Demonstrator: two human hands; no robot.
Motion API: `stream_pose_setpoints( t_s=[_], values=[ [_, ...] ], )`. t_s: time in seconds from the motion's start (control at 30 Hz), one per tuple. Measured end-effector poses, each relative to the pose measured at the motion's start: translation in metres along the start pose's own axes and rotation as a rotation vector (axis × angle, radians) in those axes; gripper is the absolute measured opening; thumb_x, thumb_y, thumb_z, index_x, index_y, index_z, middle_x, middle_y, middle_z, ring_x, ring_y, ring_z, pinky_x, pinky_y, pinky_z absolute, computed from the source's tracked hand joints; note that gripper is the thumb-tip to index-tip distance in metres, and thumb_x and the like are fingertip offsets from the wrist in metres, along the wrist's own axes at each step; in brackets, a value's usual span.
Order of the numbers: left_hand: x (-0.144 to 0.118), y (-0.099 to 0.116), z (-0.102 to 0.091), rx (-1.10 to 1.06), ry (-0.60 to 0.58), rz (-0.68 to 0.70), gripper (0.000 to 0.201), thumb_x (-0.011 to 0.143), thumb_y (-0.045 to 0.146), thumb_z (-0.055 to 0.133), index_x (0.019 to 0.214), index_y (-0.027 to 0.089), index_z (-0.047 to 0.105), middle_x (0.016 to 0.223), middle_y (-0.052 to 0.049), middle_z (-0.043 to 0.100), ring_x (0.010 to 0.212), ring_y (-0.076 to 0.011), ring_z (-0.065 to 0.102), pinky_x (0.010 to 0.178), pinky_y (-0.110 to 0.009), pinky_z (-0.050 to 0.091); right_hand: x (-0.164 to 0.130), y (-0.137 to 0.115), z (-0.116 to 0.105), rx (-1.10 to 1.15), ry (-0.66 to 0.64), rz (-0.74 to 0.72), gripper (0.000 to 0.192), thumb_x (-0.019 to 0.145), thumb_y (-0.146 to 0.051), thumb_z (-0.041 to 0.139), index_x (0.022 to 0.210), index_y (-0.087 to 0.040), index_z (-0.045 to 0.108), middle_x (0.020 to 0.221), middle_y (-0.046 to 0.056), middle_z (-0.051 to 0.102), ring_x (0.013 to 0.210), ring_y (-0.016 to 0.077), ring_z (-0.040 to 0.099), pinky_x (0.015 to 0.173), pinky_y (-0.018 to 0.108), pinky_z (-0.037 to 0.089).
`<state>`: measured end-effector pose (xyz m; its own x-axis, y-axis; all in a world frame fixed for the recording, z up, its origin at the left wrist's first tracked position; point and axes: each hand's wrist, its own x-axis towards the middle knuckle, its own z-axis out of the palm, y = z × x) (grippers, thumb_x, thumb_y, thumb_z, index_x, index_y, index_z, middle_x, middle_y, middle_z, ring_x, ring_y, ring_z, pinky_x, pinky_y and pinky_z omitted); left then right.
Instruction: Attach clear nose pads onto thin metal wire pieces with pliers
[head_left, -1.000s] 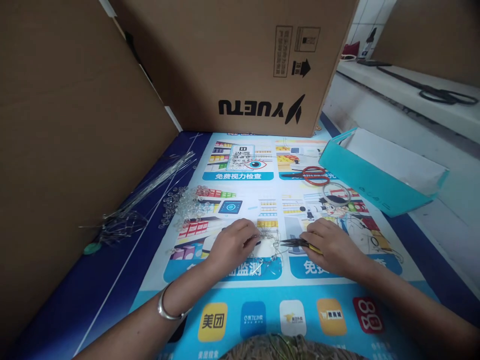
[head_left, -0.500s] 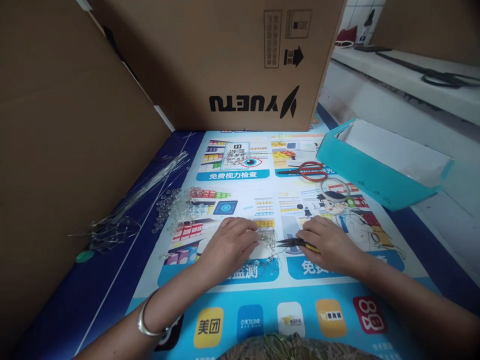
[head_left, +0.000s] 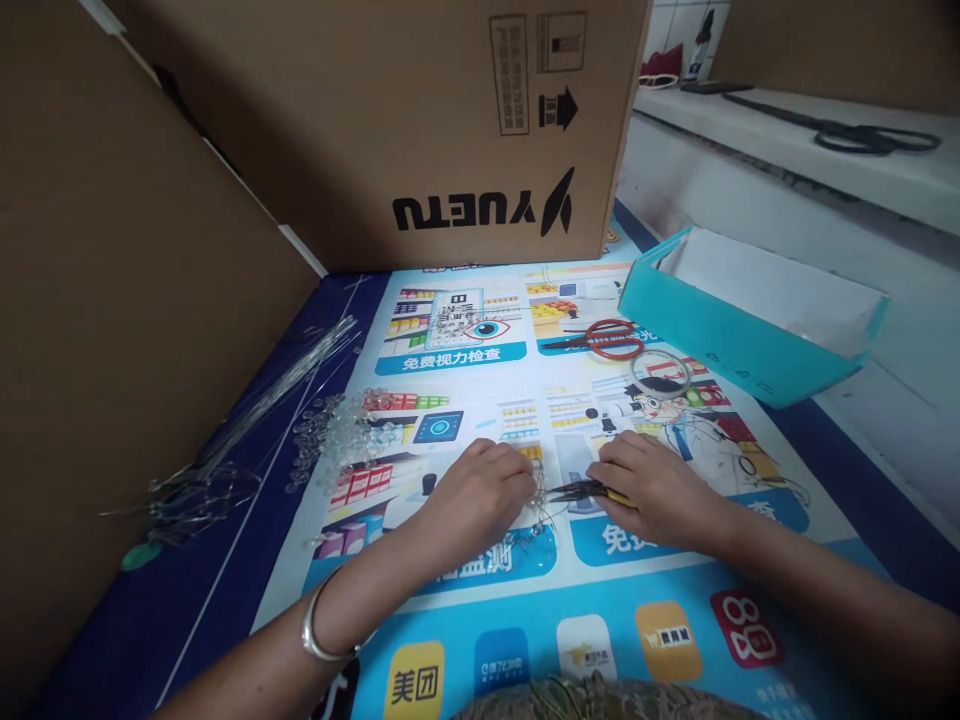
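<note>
Between the two hands, low on the printed surface [head_left: 675,590], lies a small wire-and-bead piece [head_left: 541,500]. Left hand [head_left: 480,492] pinches its left edge; right hand [head_left: 652,485] grips pliers [head_left: 581,490], long axis left-right, tips touching the piece.

walls: cardboard box [head_left: 390,120] behind, cardboard panel [head_left: 97,300] left | counter [head_left: 150,610]: blue, printed poster [head_left: 525,600] | white ledge [head_left: 825,170] right | daylight

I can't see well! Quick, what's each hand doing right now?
Left hand: closed, pinching the beaded wire piece.
Right hand: closed around the pliers.
</note>
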<state>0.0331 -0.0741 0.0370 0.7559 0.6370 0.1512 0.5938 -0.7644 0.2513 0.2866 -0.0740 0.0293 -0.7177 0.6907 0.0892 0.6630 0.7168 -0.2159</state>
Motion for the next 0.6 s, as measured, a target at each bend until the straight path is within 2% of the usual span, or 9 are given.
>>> stream_pose_setpoints(
  t_s=[0.23, 0.47, 0.6],
  values=[
    [-0.002, -0.008, 0.003, -0.126, 0.008, -0.027, 0.020, 0.089, 0.019, 0.042, 0.090, 0.019, 0.061, 0.092, -0.005, 0.062, 0.090, -0.0187, 0.052, 0.080, -0.036, 0.038, 0.002, 0.002, 0.001, 0.025, 0.000, -0.006, 0.023, 0.082, -0.029, 0.051, 0.100, -0.018, 0.060, 0.095, 0.009, 0.056, 0.092, 0.0223, 0.046, 0.081, 0.037, 0.036],
    [-0.007, -0.017, 0.011, -0.440, 0.144, -0.217, 0.010, 0.084, 0.018, 0.045, 0.084, 0.019, 0.055, 0.082, -0.003, 0.059, 0.080, -0.0152, 0.053, 0.072, -0.030, 0.044, 0.001, 0.006, 0.002, 0.032, -0.024, -0.002, 0.024, 0.082, -0.030, 0.051, 0.102, -0.019, 0.059, 0.097, 0.009, 0.055, 0.092, 0.0227, 0.045, 0.081, 0.037, 0.035],
    [-0.009, -0.019, 0.014, -0.490, 0.159, -0.293, 0.009, 0.083, 0.018, 0.046, 0.087, 0.019, 0.054, 0.084, -0.003, 0.058, 0.079, -0.0143, 0.054, 0.069, -0.028, 0.045, 0.003, 0.011, 0.000, 0.009, -0.023, 0.027, 0.025, 0.083, -0.034, 0.050, 0.102, -0.021, 0.060, 0.098, 0.009, 0.056, 0.093, 0.0229, 0.046, 0.080, 0.037, 0.036]
  ],
)
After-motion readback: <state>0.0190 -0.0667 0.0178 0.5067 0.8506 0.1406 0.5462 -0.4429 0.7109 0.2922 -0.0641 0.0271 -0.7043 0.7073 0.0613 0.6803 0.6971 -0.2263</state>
